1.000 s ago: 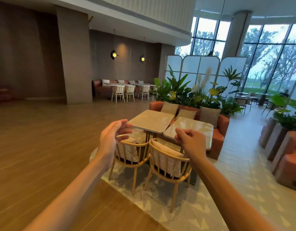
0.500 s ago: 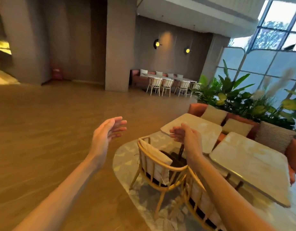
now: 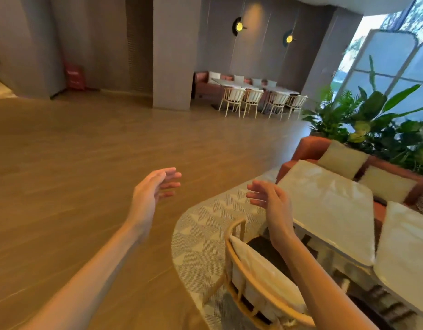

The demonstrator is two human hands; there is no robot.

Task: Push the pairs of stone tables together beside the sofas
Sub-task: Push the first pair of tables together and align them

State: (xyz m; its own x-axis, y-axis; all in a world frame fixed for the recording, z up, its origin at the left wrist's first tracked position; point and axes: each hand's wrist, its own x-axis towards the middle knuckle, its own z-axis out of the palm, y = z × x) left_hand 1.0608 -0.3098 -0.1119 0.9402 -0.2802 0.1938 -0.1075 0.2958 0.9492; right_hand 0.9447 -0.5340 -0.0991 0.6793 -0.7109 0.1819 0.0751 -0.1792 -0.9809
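While both hands hang empty in the head view:
Left hand (image 3: pixel 155 189): fingers spread, over bare floor, well apart from the tables.
Right hand (image 3: pixel 268 198): open, just beside near stone table (image 3: pixel 324 201), clearly closer.
Tables: right of hands; narrow gap to second stone table (image 3: pixel 410 239); both alongside sofa (image 3: pixel 308 148).

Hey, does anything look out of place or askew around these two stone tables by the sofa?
Yes: the two stone tables, the near-left one and the right one, are not flush. A narrow gap runs between their tops, so the pair is not yet pushed together. Nothing looks spilled or damaged. Both hands are open and touch nothing.
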